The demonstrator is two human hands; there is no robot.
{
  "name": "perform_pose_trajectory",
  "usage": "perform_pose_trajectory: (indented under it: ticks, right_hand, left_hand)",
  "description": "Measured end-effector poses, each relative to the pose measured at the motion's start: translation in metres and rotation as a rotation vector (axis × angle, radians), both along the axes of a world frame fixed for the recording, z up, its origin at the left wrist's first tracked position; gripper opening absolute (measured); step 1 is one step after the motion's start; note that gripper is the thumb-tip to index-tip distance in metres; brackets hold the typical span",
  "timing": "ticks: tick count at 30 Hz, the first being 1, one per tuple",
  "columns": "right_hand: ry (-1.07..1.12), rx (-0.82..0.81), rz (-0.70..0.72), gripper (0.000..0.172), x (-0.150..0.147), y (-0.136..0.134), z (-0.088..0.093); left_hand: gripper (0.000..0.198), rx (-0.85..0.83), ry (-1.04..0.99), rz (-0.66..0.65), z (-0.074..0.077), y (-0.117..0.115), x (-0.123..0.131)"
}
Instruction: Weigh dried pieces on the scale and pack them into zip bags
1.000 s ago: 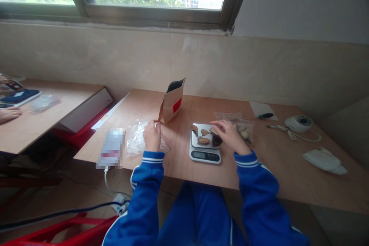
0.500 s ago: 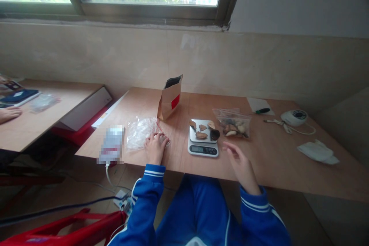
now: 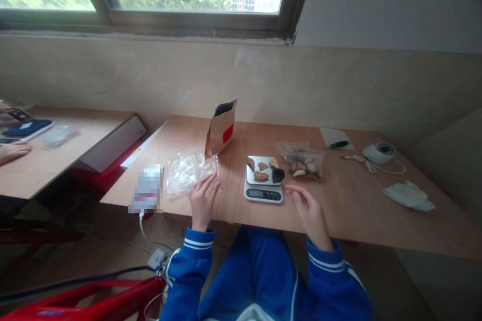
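Observation:
My left hand pinches the red-lined edge of a clear plastic zip bag, at the right side of a crumpled heap of such bags. My right hand hovers by the scale's lower right corner, fingers loosely curved and apart, holding nothing. Between the hands stands a white digital scale, its display lit but too small to read. Several brown dried slices and one dark piece lie on its plate. Right behind the right hand is a clear zip bag of stones or dried pieces.
An open brown paper pouch with a red label stands behind the plastic bags. A blurred device with a white cable lies at the left edge. On the right are a green-handled tool, a white camera and white tissue. Another person's hand rests on the left table.
My left hand has drawn back a little and its fingers have closed on the bag's edge, lifting the red line. My right hand stays beside the scale. The view has shifted slightly.

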State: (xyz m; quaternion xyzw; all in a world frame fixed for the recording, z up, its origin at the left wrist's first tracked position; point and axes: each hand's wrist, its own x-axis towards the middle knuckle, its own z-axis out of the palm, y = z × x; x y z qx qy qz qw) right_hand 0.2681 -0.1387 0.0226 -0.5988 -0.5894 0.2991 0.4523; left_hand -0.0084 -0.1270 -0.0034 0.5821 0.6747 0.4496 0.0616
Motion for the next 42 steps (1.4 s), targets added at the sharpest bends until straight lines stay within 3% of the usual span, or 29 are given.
perform_pose_trajectory:
  ticks: [5,9,14,24,28,37,42]
  right_hand:
    - [0.060,-0.070,0.206,0.043,-0.072,0.016,0.006]
    - [0.020,-0.089,0.316,0.034,-0.099,0.032,0.010]
    - [0.068,-0.086,0.394,0.032,-0.096,0.035,0.011]
    - [0.261,-0.089,0.389,0.038,-0.098,0.029,0.007]
    - [0.285,-0.099,0.330,0.042,-0.098,0.028,0.011]
    - [0.292,-0.088,0.243,0.028,-0.097,0.035,0.007]
    - [0.294,-0.119,0.254,0.034,-0.107,0.033,0.009]
  left_hand:
    - [0.036,0.119,-0.193,-0.228,0.015,-0.014,0.026]
    - [0.036,0.110,-0.292,-0.365,0.014,-0.013,0.042]
    - [0.033,0.059,-0.464,-0.332,0.011,-0.011,0.054]
    - [0.034,-0.038,-0.651,-0.315,0.006,-0.012,0.063]
    - [0.034,-0.007,-0.603,-0.321,0.006,-0.011,0.065]
    - [0.035,0.072,-0.425,-0.311,0.010,-0.016,0.065]
    - [0.038,0.091,-0.436,-0.297,0.002,-0.010,0.055]
